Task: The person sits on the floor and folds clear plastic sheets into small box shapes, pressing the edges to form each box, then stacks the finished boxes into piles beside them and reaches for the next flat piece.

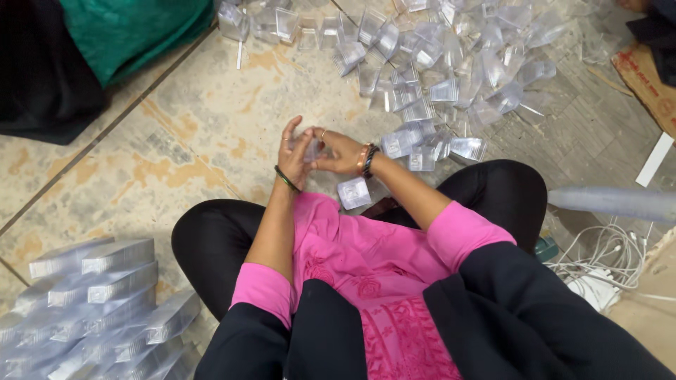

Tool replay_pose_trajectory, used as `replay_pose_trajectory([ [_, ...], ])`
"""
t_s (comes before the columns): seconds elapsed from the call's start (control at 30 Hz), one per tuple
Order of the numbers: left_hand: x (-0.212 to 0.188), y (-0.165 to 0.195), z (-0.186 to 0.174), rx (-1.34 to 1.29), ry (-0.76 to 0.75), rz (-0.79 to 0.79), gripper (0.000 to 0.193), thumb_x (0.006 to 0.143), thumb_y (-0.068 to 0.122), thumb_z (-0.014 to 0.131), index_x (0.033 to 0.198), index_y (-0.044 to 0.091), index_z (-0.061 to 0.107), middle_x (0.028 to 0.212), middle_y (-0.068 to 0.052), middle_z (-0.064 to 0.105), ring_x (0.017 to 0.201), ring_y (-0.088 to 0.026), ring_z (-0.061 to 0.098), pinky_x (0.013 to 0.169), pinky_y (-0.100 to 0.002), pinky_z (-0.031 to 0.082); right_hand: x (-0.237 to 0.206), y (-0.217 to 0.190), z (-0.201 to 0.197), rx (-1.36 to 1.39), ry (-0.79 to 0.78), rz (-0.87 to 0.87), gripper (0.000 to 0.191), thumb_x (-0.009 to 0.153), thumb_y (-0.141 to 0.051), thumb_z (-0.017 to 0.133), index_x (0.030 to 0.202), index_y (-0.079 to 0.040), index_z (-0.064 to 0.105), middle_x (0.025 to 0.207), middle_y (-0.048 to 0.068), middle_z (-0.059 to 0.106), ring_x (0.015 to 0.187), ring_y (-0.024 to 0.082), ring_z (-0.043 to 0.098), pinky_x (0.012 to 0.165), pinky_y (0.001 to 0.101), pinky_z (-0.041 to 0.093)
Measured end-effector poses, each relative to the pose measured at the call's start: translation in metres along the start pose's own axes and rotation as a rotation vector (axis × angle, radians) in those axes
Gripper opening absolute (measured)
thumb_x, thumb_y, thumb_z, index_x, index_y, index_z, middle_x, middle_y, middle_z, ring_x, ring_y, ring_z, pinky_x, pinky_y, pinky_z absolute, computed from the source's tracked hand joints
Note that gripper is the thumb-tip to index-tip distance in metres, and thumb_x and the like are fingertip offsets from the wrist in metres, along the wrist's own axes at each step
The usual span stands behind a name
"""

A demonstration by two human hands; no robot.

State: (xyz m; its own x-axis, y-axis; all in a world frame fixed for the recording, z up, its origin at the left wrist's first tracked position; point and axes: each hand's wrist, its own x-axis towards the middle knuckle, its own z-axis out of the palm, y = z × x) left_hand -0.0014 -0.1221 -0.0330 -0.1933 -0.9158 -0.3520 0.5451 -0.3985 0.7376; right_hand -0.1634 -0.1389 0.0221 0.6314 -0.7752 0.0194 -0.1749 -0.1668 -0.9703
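Clear plastic box [313,150], one, mid-frame, pinched between left hand [294,156] and right hand [341,152], both curled around it (largely hidden); another box [353,193] lies below; upper-right pile [436,63] uncountable.

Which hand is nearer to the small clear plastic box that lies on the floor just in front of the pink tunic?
The right hand. It is just above the small clear box, nearly over it. The left hand is farther away, up and to the left of the box.
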Motion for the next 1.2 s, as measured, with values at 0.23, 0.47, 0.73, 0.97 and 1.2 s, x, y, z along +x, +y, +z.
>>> replay_pose_trajectory([
  [0.23,0.019,-0.014,-0.021,0.045,0.24,-0.171,0.078,0.089,0.038,0.075,0.154,0.03,0.033,0.115,-0.004,0.065,0.088,-0.017,0.066,0.066,-0.033,0.062,-0.006,0.049,-0.092,-1.113,0.442,0.433,0.056,0.076,-0.001,0.072,0.129,-0.014,0.063,0.128,0.013,0.061,0.122,0.035,0.057,0.102,0.0543,0.042],
  [0.47,0.018,-0.029,-0.026,0.455,0.029,-0.037,0.092,0.082,0.029,0.084,0.157,0.014,0.033,0.112,-0.01,0.071,0.088,-0.014,0.064,0.066,-0.03,0.054,-0.02,0.063,-0.113,-0.233,0.662,0.287,0.011,0.093,-0.009,0.08,0.102,-0.008,0.074,0.094,0.004,0.073,0.085,0.018,0.068,0.075,0.0326,0.056],
  [0.73,0.002,-0.018,-0.007,0.481,-0.19,0.149,0.078,0.088,0.024,0.089,0.154,0.007,0.049,0.113,-0.005,0.07,0.094,-0.009,0.064,0.078,-0.022,0.053,-0.027,0.04,-0.054,0.446,0.44,0.412,0.022,0.089,-0.003,0.077,0.11,-0.002,0.071,0.092,0.001,0.072,0.077,0.008,0.065,0.067,0.0251,0.053],
  [0.97,-0.007,0.0,0.002,0.478,-0.134,0.023,0.079,0.081,0.025,0.089,0.151,0.012,0.054,0.108,-0.003,0.07,0.078,-0.007,0.06,0.062,-0.022,0.05,-0.015,0.03,-0.02,0.12,0.455,0.254,0.021,0.097,-0.007,0.072,0.116,0.0,0.068,0.102,0.005,0.074,0.09,0.01,0.07,0.082,0.0266,0.057],
  [1.2,0.001,-0.001,-0.005,0.526,-0.073,0.01,0.077,0.082,0.035,0.086,0.148,0.011,0.054,0.122,-0.003,0.071,0.086,-0.007,0.067,0.063,-0.022,0.055,-0.037,0.012,-0.03,0.236,0.191,0.292,0.024,0.099,-0.009,0.066,0.121,0.0,0.069,0.108,0.003,0.076,0.101,0.007,0.069,0.091,0.024,0.055],
])
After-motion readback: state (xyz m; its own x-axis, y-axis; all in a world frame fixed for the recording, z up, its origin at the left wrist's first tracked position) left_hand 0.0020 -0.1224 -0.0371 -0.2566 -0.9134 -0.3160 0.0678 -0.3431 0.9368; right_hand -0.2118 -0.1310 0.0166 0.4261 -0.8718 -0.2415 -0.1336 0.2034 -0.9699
